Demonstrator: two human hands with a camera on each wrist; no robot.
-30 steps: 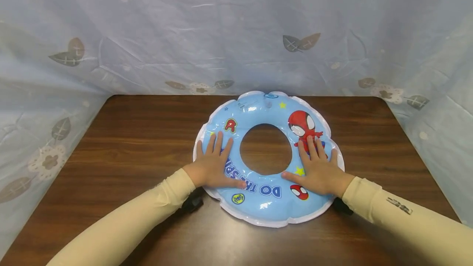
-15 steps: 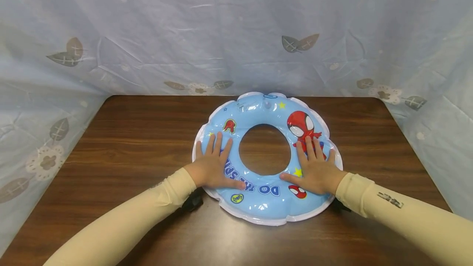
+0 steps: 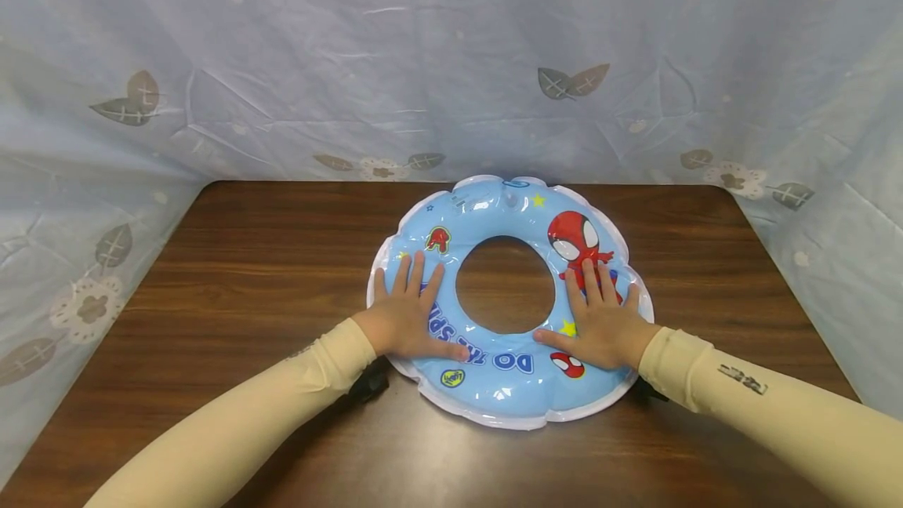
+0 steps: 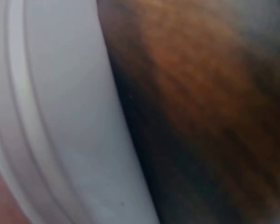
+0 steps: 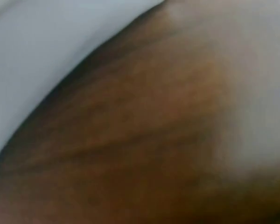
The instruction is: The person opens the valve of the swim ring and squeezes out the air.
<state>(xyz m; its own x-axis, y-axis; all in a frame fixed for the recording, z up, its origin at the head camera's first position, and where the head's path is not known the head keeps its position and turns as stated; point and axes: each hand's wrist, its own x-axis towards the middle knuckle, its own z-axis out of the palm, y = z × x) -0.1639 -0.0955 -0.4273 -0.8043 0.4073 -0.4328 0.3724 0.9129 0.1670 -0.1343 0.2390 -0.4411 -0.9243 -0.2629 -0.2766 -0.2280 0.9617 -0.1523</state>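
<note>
A light blue inflatable swim ring (image 3: 494, 394) with a white scalloped edge lies flat on the wooden table, printed with a red cartoon figure, stars and blue letters. On its left side rests my left hand (image 3: 407, 324), palm down, fingers straight and spread. My right hand (image 3: 603, 325) lies the same way on the right side, its fingertips over the cartoon figure and its thumb near the centre hole. In the left wrist view the white edge of the swim ring (image 4: 79, 116) fills the left part, blurred. The right wrist view shows the swim ring's pale edge (image 5: 46, 51) at upper left.
The dark brown wooden table (image 3: 268, 257) extends around the ring, with rounded far corners. A pale blue curtain (image 3: 317, 61) with leaf and flower prints hangs behind the table and along both sides. A small black object (image 3: 368, 385) shows under the left wrist.
Across the last second the swim ring and both hands stay nearly in place. The ring and right hand appear very slightly further left, along with a small shift of the whole view.
</note>
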